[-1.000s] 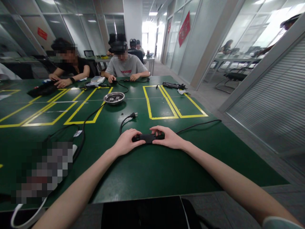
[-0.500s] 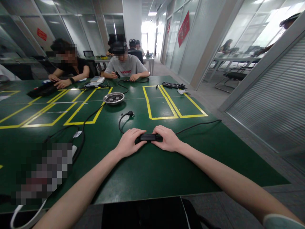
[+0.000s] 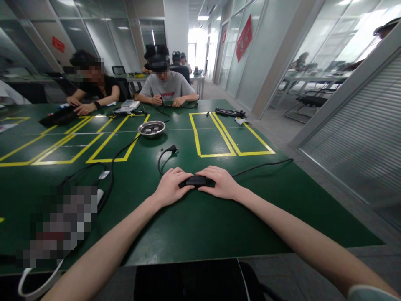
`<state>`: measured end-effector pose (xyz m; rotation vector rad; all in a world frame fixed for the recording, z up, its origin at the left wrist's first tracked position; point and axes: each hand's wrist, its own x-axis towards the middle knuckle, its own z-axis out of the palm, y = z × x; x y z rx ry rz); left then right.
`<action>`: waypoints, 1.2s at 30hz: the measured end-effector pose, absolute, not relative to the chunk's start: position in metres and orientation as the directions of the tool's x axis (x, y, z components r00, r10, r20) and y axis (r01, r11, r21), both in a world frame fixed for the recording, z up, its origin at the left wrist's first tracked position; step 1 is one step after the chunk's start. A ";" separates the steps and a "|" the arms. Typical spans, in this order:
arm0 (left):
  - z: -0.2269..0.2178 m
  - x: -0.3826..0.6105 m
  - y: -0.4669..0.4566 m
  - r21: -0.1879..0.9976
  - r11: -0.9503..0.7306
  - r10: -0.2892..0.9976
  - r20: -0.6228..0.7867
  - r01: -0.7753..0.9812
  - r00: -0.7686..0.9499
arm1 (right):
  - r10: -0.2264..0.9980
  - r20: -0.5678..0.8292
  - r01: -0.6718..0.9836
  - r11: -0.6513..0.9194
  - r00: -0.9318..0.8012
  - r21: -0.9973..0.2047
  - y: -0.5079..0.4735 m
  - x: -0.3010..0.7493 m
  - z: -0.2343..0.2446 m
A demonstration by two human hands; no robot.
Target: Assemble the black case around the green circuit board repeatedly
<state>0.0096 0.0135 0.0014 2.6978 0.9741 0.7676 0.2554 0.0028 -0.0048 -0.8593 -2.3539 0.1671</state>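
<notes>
A black power adapter [image 3: 196,180], a small rectangular block, lies level just above or on the green table in front of me. My left hand [image 3: 176,187] grips its left end, thumb on the near side and fingers on the far side. Around the right end is my right hand [image 3: 218,182], thumb and fingers on opposite sides; its fingers are stretched leftward along the far edge. A thin black cord with a plug [image 3: 172,149] curls out beyond my left hand. Another black cord [image 3: 263,167] runs right from behind my right hand. Both ends of the adapter are covered by my fingers.
A metal bowl [image 3: 151,128] with small metal parts stands ahead. Yellow tape [image 3: 216,155] marks rectangles on the table [image 3: 219,234]. At left lie cables and a blurred object [image 3: 62,225] with a white strap. Two people sit opposite; a folded black tripod [image 3: 231,113] lies far right.
My right hand's fingers have straightened and slid a little left over the adapter. The adapter has turned slightly in my hands. My left hand keeps its hold.
</notes>
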 end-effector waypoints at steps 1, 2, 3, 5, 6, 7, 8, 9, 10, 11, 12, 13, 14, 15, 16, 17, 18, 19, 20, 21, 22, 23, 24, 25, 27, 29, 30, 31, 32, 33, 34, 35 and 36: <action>0.002 0.009 0.013 0.322 -0.776 0.630 0.415 0.541 0.656 | 0.610 0.516 0.529 0.788 -0.601 -0.316 0.002 0.255 -0.004; 0.002 0.009 0.013 0.324 -0.779 0.626 0.420 0.536 0.657 | 0.603 0.520 0.522 0.794 -0.605 -0.314 0.002 0.255 -0.003; 0.002 0.009 0.013 0.326 -0.782 0.623 0.425 0.531 0.656 | 0.598 0.522 0.521 0.797 -0.608 -0.305 0.002 0.255 -0.003; 0.002 0.009 0.012 0.329 -0.785 0.619 0.434 0.525 0.655 | 0.593 0.529 0.537 0.797 -0.608 -0.276 0.001 0.255 -0.003; 0.002 0.008 0.012 0.328 -0.787 0.617 0.440 0.524 0.652 | 0.591 0.533 0.545 0.796 -0.606 -0.264 0.001 0.255 -0.003; 0.001 0.008 0.012 0.325 -0.786 0.617 0.448 0.525 0.647 | 0.590 0.535 0.550 0.795 -0.605 -0.255 0.001 0.254 -0.003; 0.001 0.008 0.012 0.322 -0.787 0.616 0.455 0.526 0.643 | 0.588 0.536 0.550 0.797 -0.606 -0.252 0.002 0.254 -0.003; 0.000 0.007 0.012 0.320 -0.788 0.614 0.463 0.525 0.640 | 0.584 0.538 0.546 0.799 -0.608 -0.251 0.002 0.254 -0.003; 0.000 0.007 0.012 0.318 -0.789 0.613 0.467 0.526 0.637 | 0.581 0.539 0.542 0.802 -0.610 -0.252 0.002 0.255 -0.004; 0.000 0.007 0.012 0.317 -0.789 0.612 0.469 0.525 0.637 | 0.579 0.541 0.540 0.803 -0.610 -0.250 0.002 0.255 -0.004; 0.000 0.007 0.012 0.317 -0.790 0.612 0.467 0.525 0.638 | 0.579 0.543 0.542 0.803 -0.608 -0.249 0.002 0.255 -0.004; 0.001 0.007 0.012 0.318 -0.790 0.612 0.462 0.524 0.642 | 0.581 0.543 0.546 0.800 -0.606 -0.247 0.002 0.255 -0.005; 0.001 0.008 0.011 0.320 -0.790 0.612 0.455 0.523 0.647 | 0.585 0.543 0.552 0.797 -0.603 -0.246 0.002 0.255 -0.005; 0.001 0.008 0.011 0.322 -0.790 0.613 0.449 0.522 0.650 | 0.589 0.541 0.559 0.793 -0.600 -0.243 0.002 0.255 -0.005; 0.002 0.009 0.011 0.325 -0.788 0.615 0.442 0.523 0.653 | 0.591 0.540 0.566 0.790 -0.599 -0.237 0.002 0.255 -0.005; 0.002 0.010 0.011 0.325 -0.786 0.618 0.436 0.525 0.655 | 0.593 0.538 0.572 0.787 -0.599 -0.230 0.002 0.256 -0.005; 0.002 0.010 0.011 0.323 -0.784 0.620 0.430 0.530 0.656 | 0.593 0.537 0.576 0.786 -0.600 -0.225 0.002 0.256 -0.005; 0.002 0.011 0.011 0.319 -0.781 0.624 0.426 0.537 0.655 | 0.591 0.538 0.575 0.787 -0.602 -0.221 0.002 0.256 -0.005; 0.001 0.011 0.011 0.315 -0.778 0.628 0.422 0.544 0.654 | 0.589 0.539 0.573 0.789 -0.602 -0.222 0.002 0.256 -0.006; 0.001 0.012 0.012 0.311 -0.776 0.631 0.419 0.549 0.653 | 0.589 0.541 0.569 0.790 -0.601 -0.228 0.003 0.257 -0.006; 0.000 0.012 0.012 0.311 -0.772 0.636 0.414 0.555 0.651 | 0.590 0.540 0.565 0.790 -0.600 -0.236 0.003 0.257 -0.007; -0.001 0.012 0.012 0.315 -0.766 0.642 0.409 0.560 0.648 | 0.593 0.537 0.561 0.790 -0.600 -0.246 0.003 0.257 -0.007; -0.001 0.012 0.012 0.323 -0.760 0.649 0.405 0.564 0.644 | 0.597 0.532 0.558 0.789 -0.600 -0.257 0.004 0.257 -0.008; -0.002 0.012 0.012 0.332 -0.756 0.654 0.401 0.563 0.641 | 0.602 0.524 0.554 0.788 -0.603 -0.268 0.004 0.257 -0.009; -0.002 0.013 0.011 0.343 -0.760 0.650 0.403 0.552 0.645 | 0.613 0.510 0.544 0.784 -0.604 -0.298 0.004 0.257 -0.010; -0.002 0.013 0.010 0.327 -0.782 0.623 0.419 0.530 0.660 | 0.642 0.504 0.548 0.763 -0.578 -0.344 0.003 0.255 -0.011; -0.002 0.013 0.010 0.308 -0.796 0.605 0.430 0.521 0.670 | 0.668 0.500 0.555 0.741 -0.552 -0.377 0.003 0.254 -0.010; -0.002 0.013 0.009 0.282 -0.809 0.587 0.440 0.516 0.680 | 0.699 0.491 0.562 0.713 -0.520 -0.419 0.002 0.253 -0.010; -0.002 0.012 0.010 0.252 -0.821 0.569 0.449 0.513 0.689 | 0.735 0.474 0.567 0.677 -0.486 -0.469 0.002 0.252 -0.009; -0.003 0.012 0.010 0.222 -0.831 0.551 0.458 0.510 0.698 | 0.771 0.449 0.567 0.637 -0.453 -0.522 0.001 0.252 -0.009; -0.003 0.013 0.011 0.192 -0.840 0.533 0.465 0.507 0.707 | 0.803 0.416 0.563 0.596 -0.428 -0.573 0.000 0.251 -0.009; -0.003 0.013 0.011 0.167 -0.848 0.517 0.470 0.503 0.715 | 0.829 0.381 0.556 0.558 -0.410 -0.615 0.000 0.251 -0.008; -0.004 0.013 0.012 0.147 -0.853 0.504 0.477 0.500 0.720 | 0.845 0.353 0.550 0.531 -0.401 -0.645 -0.001 0.252 -0.008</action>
